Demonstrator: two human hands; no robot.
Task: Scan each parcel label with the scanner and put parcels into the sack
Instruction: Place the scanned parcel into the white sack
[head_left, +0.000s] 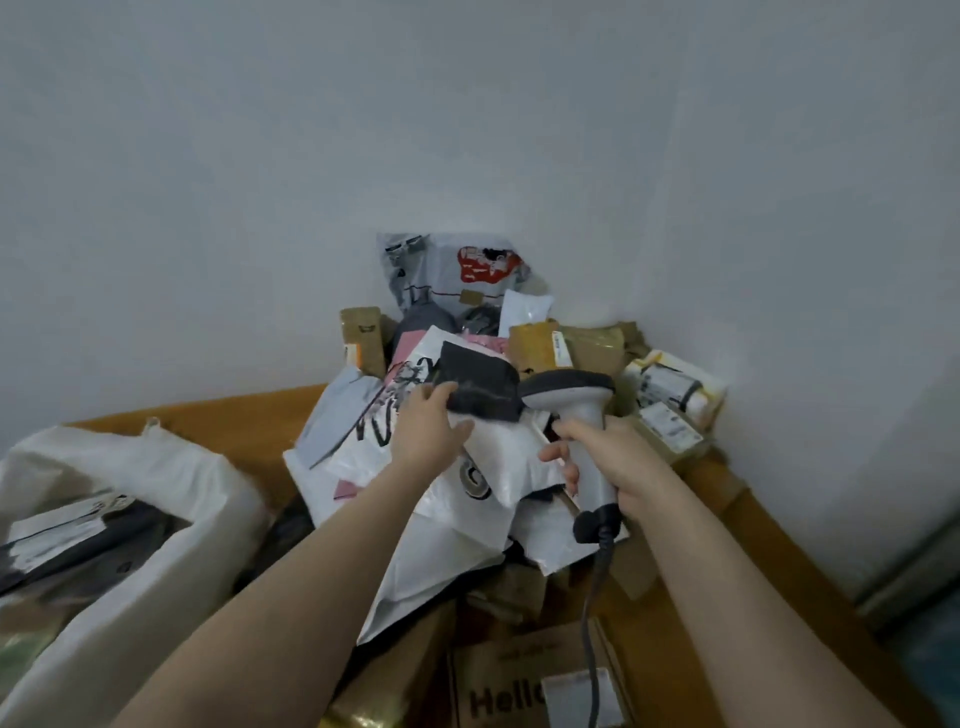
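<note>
Left hand (431, 423): fingers and thumb pinch the near edge of a flat black plastic parcel (480, 384) lying on top of a heap of white, pink and brown parcels (452, 530). Right hand (610, 457): fingers curl round the handle of a grey corded handheld scanner (576, 415), whose dark head, above the heap, apparently faces the label side. A white woven sack (182, 467) gapes open left of the heap, with parcels inside

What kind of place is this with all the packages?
Probably a small parcel-sorting corner: a heap of parcels, a barcode scanner in the right hand, and a white sack holding more.
</note>
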